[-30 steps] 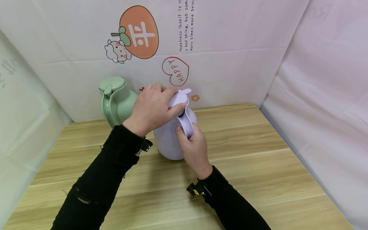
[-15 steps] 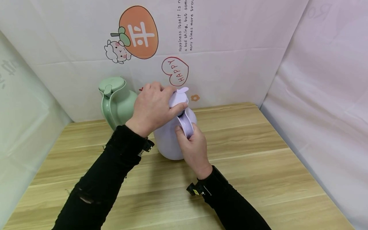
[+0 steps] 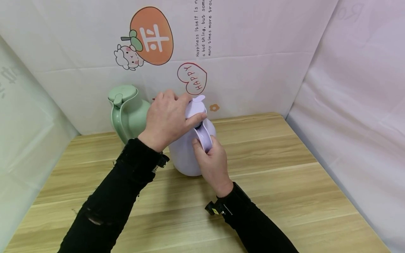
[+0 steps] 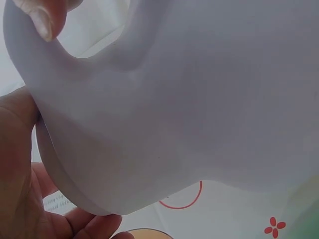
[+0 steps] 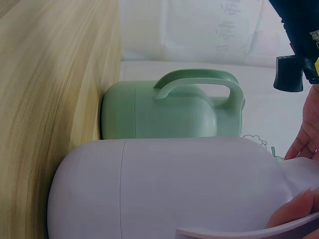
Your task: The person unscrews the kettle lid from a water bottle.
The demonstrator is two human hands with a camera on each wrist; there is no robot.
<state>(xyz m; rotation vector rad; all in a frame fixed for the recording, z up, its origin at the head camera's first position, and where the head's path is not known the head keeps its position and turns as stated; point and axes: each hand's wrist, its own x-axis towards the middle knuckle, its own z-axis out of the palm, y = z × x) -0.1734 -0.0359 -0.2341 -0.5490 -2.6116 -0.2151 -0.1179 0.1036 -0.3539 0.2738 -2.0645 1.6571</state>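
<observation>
A lilac thermos jug (image 3: 185, 158) stands upright on the wooden table. On its top sits a lilac lid (image 3: 194, 109) with a small lever sticking up. My left hand (image 3: 166, 119) grips this lid from the left, thumb along its near side and the other fingers over the far side. Lower down, my right hand (image 3: 214, 163) holds the jug's handle (image 3: 205, 138), its thumb on the near side. The left wrist view shows the left fingers (image 4: 97, 226) curled round the lid's edge. The lid's far side is hidden in the head view.
A pale green thermos jug (image 3: 134, 116) stands behind and left of the lilac one, close to the printed back cloth (image 3: 253, 70). The wooden table (image 3: 272, 175) reaches to white cloth walls on both sides.
The lid has turned slightly, its lever shifting a little to the left, and my left hand has moved slightly with it. My right hand keeps its hold on the handle.
</observation>
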